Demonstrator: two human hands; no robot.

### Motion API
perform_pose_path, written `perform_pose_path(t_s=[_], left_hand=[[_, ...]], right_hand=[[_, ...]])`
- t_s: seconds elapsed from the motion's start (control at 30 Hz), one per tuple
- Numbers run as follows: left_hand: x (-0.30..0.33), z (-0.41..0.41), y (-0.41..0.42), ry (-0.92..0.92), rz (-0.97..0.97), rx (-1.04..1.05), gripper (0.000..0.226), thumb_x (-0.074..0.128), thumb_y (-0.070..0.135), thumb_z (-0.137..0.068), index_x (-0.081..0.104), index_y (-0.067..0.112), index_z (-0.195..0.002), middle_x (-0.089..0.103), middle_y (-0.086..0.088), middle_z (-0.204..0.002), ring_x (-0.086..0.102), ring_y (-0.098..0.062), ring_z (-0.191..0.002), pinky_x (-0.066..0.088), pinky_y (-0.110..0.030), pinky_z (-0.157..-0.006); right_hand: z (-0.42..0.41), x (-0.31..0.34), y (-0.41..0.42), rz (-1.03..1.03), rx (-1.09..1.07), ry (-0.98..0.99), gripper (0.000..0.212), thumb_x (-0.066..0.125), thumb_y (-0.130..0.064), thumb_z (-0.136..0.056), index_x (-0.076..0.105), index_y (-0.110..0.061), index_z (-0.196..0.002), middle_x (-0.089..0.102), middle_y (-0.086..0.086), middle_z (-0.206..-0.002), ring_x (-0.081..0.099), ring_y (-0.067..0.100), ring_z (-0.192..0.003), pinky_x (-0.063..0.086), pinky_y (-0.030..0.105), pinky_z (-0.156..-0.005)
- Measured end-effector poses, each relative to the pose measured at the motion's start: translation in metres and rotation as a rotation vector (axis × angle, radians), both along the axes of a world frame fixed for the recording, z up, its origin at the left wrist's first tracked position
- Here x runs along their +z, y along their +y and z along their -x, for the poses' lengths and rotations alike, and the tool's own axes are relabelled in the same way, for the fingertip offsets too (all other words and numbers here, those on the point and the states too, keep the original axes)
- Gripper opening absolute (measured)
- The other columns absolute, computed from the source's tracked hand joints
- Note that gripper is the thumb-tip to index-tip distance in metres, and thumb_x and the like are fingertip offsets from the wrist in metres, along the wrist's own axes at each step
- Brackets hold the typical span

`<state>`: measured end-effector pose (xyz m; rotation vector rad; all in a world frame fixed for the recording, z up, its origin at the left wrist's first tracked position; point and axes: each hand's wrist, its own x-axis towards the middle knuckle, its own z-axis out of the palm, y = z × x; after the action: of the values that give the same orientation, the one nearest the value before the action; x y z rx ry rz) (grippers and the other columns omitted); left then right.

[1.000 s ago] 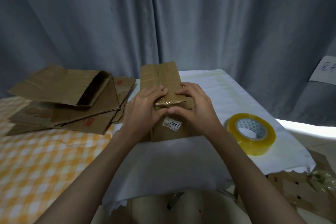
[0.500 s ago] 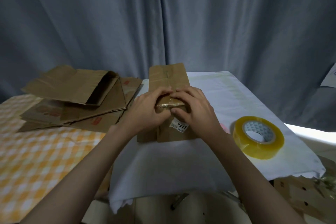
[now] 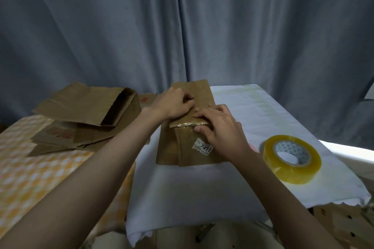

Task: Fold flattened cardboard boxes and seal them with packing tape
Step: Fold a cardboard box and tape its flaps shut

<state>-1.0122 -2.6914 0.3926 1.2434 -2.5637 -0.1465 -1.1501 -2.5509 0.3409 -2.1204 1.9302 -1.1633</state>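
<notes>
Hands — left [image 3: 174,102], right [image 3: 218,127] — fingers curled, apparently gripping box [image 3: 188,145] flap.

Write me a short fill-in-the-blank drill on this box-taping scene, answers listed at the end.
1. The tape roll lies on the ____ cloth.
2. The label on the cardboard box reads ____.
3. The stack of flattened boxes rests on a ____-and-white checked cloth.
4. Both the left hand and the right hand touch the ____.

Answers: white; 7411; yellow; box

Two bare forearms, no sleeves, left hand [image 3: 174,103], right hand [image 3: 220,127], unadorned
</notes>
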Motion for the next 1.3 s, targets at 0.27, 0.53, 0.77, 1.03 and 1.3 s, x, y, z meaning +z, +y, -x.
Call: perform_pose_path(t_s=[0.27,0.53,0.77,1.03,1.3], left_hand=[[0.007,0.030,-0.068,-0.105,-0.156,0.081,0.055,0.038,0.053,-0.103,0.051,0.015,-0.141,0.052,-0.009,-0.145,0.050,-0.029,-0.130,0.040,-0.043,-0.107],[-0.017,0.040,-0.079,0.044,-0.138,0.093,0.036,0.042,0.047,-0.104,0.056,0.015,-0.098,0.056,-0.006,-0.104,0.054,-0.023,-0.097,0.039,-0.035,-0.082],[-0.019,0.039,-0.070,0.118,-0.108,0.130,0.043,0.044,0.048,-0.102,0.066,0.013,-0.116,0.066,-0.006,-0.115,0.060,-0.026,-0.106,0.048,-0.041,-0.093],[-0.007,0.010,-0.063,0.403,-0.365,0.129,0.056,0.054,0.051,-0.098,0.052,0.018,-0.144,0.051,-0.005,-0.148,0.046,-0.022,-0.136,0.035,-0.031,-0.112],[0.002,-0.057,-0.054,0.565,-0.322,0.228,0.049,0.071,0.061,-0.080,0.073,0.021,-0.109,0.070,-0.001,-0.112,0.064,-0.015,-0.107,0.047,-0.022,-0.082]], right_hand=[[0.000,-0.002,0.012,0.018,0.024,-0.024,0.041,0.076,-0.034,-0.086,0.067,-0.033,-0.125,0.057,-0.024,-0.137,0.035,0.005,-0.135,0.027,0.016,-0.078],[0.023,-0.013,0.006,0.029,0.162,-0.086,0.040,0.070,-0.038,-0.091,0.064,-0.038,-0.131,0.053,-0.031,-0.137,0.038,0.004,-0.137,0.043,0.033,-0.102],[0.008,-0.024,0.003,0.244,0.004,-0.128,0.028,0.075,-0.024,-0.086,0.076,-0.036,-0.111,0.069,-0.025,-0.120,0.054,0.006,-0.122,0.052,0.029,-0.081],[0.020,-0.018,0.010,0.141,0.200,-0.168,0.043,0.073,-0.042,-0.084,0.069,-0.032,-0.126,0.055,-0.010,-0.145,0.042,0.009,-0.134,0.035,0.029,-0.113],[0.022,-0.022,0.011,0.232,0.056,-0.372,0.051,0.082,-0.022,-0.078,0.066,-0.026,-0.127,0.043,0.001,-0.136,0.047,0.012,-0.126,0.045,0.030,-0.106]])
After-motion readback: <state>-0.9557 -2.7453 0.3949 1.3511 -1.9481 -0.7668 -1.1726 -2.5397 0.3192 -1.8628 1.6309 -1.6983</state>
